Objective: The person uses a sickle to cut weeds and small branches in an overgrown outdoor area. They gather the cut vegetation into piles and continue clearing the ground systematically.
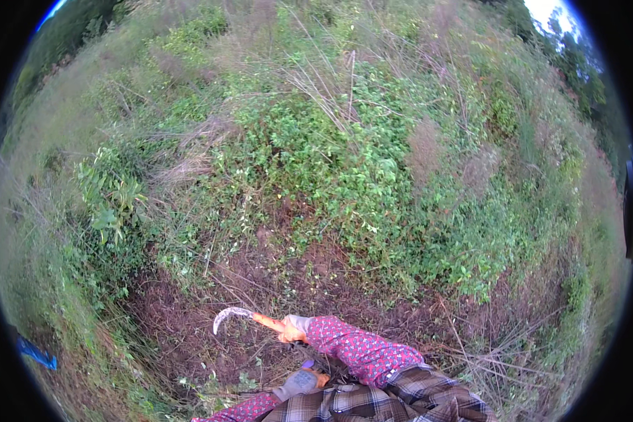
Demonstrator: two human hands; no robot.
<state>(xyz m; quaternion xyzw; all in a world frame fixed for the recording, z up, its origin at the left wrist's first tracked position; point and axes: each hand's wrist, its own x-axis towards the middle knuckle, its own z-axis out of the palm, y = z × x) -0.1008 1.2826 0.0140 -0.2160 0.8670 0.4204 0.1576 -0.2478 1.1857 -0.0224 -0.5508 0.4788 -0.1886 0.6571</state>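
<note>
A sickle [233, 315] with a pale curved blade and an orange handle points left, low over bare ground. My right hand [294, 328], in a grey and orange work glove, is shut around its handle. Below it, close to my plaid clothing [348, 403], my left hand [301, 381] wears a matching glove. The left fingers are turned away, so what they hold, if anything, is hidden. Dark stems [329, 366] lie just to the right of that hand, and a small purple thing shows at its upper edge.
Dense green undergrowth [348, 174] rises in front of me, beyond a strip of brown soil with cut stalks [205, 316]. Dry stalks [322, 100] lean over it. Long loose stems [485, 358] spread at the right. A blue object [37, 353] shows at the far left edge.
</note>
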